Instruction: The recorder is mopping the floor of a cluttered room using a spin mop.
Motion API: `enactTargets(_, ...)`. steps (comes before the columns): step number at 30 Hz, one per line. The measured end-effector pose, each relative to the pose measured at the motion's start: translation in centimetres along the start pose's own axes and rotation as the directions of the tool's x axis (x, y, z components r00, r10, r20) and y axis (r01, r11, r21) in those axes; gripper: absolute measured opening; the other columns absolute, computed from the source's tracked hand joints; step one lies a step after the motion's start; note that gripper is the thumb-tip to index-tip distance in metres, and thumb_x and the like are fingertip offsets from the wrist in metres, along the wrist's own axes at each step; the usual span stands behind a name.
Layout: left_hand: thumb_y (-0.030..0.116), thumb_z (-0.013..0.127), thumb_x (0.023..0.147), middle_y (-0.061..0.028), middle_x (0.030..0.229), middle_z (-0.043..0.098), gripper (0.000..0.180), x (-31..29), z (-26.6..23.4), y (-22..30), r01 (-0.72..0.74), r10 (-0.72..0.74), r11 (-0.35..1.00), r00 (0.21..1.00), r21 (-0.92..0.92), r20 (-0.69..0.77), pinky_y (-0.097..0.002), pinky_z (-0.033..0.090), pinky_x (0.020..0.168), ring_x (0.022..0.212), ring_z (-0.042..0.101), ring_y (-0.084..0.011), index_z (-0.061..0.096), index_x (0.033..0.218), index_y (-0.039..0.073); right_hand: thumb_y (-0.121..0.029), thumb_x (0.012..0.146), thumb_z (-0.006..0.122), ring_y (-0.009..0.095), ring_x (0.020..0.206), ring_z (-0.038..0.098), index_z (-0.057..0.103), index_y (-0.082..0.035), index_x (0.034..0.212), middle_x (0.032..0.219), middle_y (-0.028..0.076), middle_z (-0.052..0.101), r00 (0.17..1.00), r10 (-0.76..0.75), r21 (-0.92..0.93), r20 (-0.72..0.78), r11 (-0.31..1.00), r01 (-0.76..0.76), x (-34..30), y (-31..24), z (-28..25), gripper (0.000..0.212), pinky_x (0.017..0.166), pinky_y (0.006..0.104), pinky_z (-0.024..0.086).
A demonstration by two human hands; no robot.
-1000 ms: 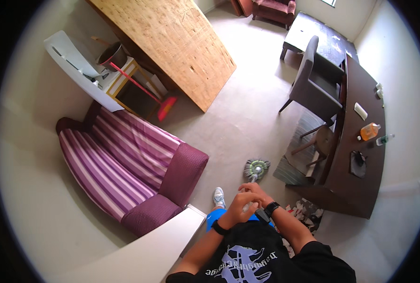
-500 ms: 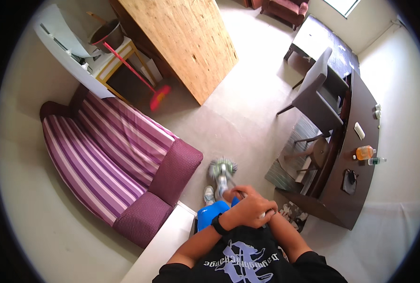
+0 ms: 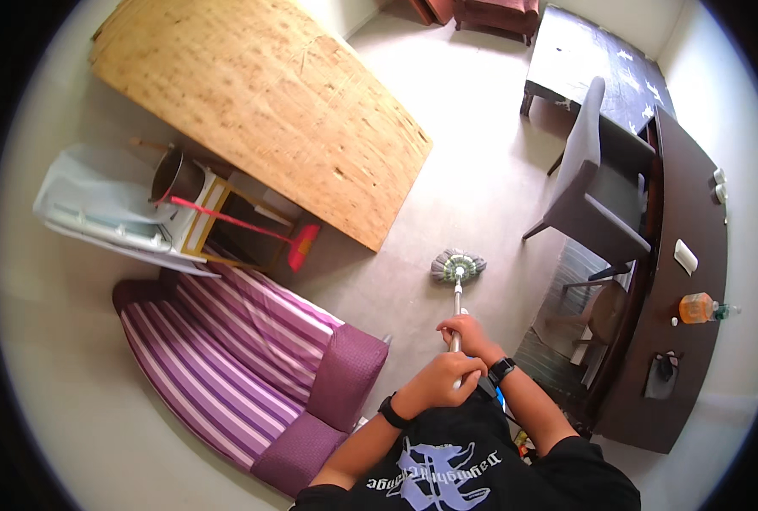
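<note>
A mop (image 3: 457, 303) with a pale metal pole reaches out in front of me, its grey-green fringed head spread on the floor. My left hand (image 3: 440, 380) is closed around the top end of the pole, close to my body. Further down the pole, my right hand (image 3: 472, 335) grips it with curled fingers. Both wrists carry dark bands. The mop head lies between the striped sofa and the grey chair, clear of both.
A purple striped sofa (image 3: 225, 358) stands at the left. Beyond it are a large wooden board (image 3: 268, 94), a red broom (image 3: 304, 247) and a dark pot (image 3: 177, 175). At the right are a grey armchair (image 3: 604, 187) and a dark desk (image 3: 685, 204) bearing an orange bottle (image 3: 695, 307).
The mop head has moved away from my feet, farther out across the floor. My hands now sit further apart along the pole, with the right one reaching forward. The view has shifted.
</note>
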State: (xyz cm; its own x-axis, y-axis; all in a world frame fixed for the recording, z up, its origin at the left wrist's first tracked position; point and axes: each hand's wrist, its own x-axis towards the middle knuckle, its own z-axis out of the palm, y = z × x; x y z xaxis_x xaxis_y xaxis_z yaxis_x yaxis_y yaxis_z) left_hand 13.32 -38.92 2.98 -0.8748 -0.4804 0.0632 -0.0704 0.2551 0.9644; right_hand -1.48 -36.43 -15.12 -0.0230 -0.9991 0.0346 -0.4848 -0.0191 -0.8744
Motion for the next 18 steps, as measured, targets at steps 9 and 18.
enactTargets(9, 0.015, 0.055, 0.091, -0.0141, 0.077, 0.064, 0.016, 16.5, -2.4, 0.0, -0.103, 0.076, 0.992, 0.950, 0.076, 0.304, -0.0408, 0.047, 0.068, 0.072, 0.062, -0.0334, 0.068, 0.092, 0.005, -0.011, 0.073, 0.069, 0.034, 0.081, 0.065, 0.070, -0.010, 0.103, 0.083, 0.010, 0.068, 0.996, -0.027, 0.188, 0.084, 0.982, 0.011, 6.9, 6.4, -9.6, 0.030, 0.073, 0.0426, 0.051)
enactTargets(18, 0.014, 0.060, 0.088, -0.0126, 0.072, 0.062, 0.011, 29.7, -6.8, 0.7, -0.292, 0.273, 0.956, 0.922, 0.028, 0.275, -0.0422, 0.047, 0.065, 0.070, 0.061, -0.0318, 0.067, 0.090, 0.006, -0.007, 0.074, 0.068, 0.032, 0.073, 0.064, 0.070, -0.007, 0.097, 0.079, 0.014, 0.066, 0.997, 0.013, 0.176, -0.078, 0.984, 0.001, 18.1, 7.9, -19.5, 0.023, 0.069, 0.0402, 0.051)
